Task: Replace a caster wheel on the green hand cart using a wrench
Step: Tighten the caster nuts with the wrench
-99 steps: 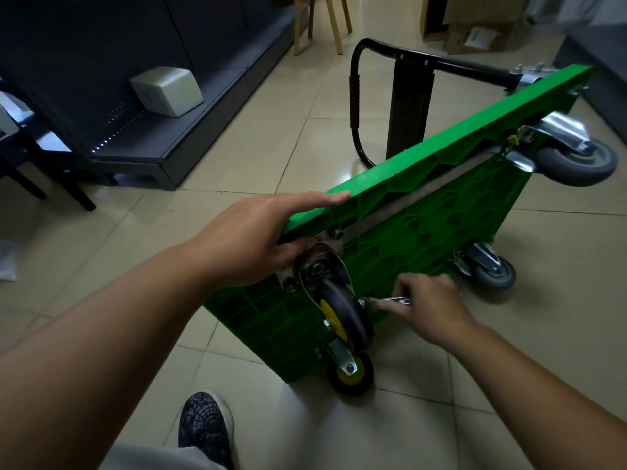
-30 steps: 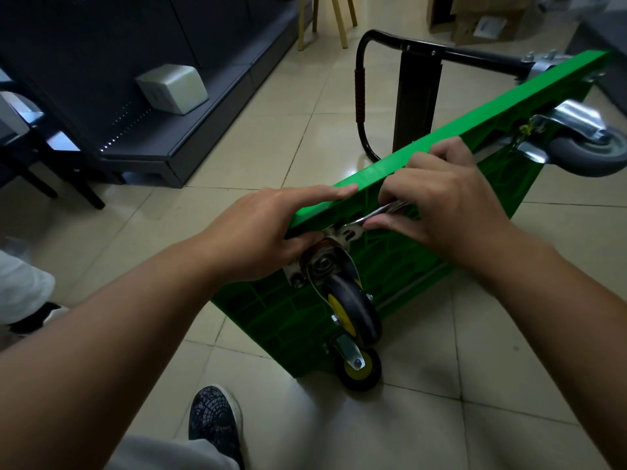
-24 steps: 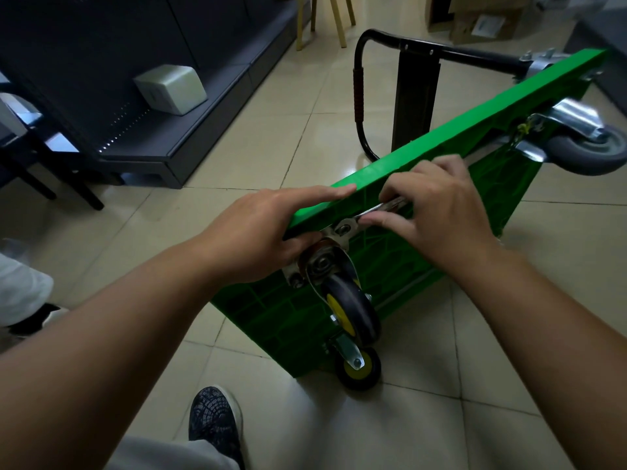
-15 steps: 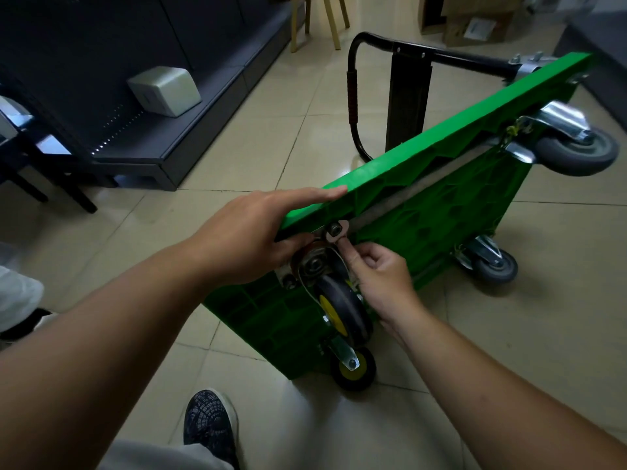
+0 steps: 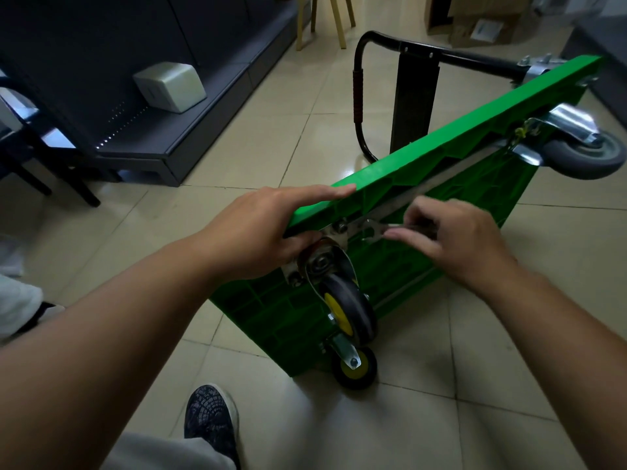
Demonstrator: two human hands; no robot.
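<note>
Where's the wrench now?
Head view, right of centre: the wrench is held in the right hand, its head just above the upper yellow-hubbed caster, under the raised edge of the green cart.

The green hand cart (image 5: 441,188) stands tipped on one long edge on the tiled floor, its ribbed underside facing the camera and its black handle (image 5: 359,96) on the far side, while the left hand (image 5: 258,232) grips its upper edge. At the near upper corner a caster wheel (image 5: 346,310) with a black tyre and yellow hub hangs in a silver fork under a bolted plate; a smaller yellow-hubbed caster (image 5: 354,368) sits at the bottom corner and a grey caster (image 5: 583,154) at the far upper corner. The silver wrench (image 5: 376,229), blurred, lies along the underside with its head just beside that plate's bolts, its shaft pinched by the right hand (image 5: 454,242).
</note>
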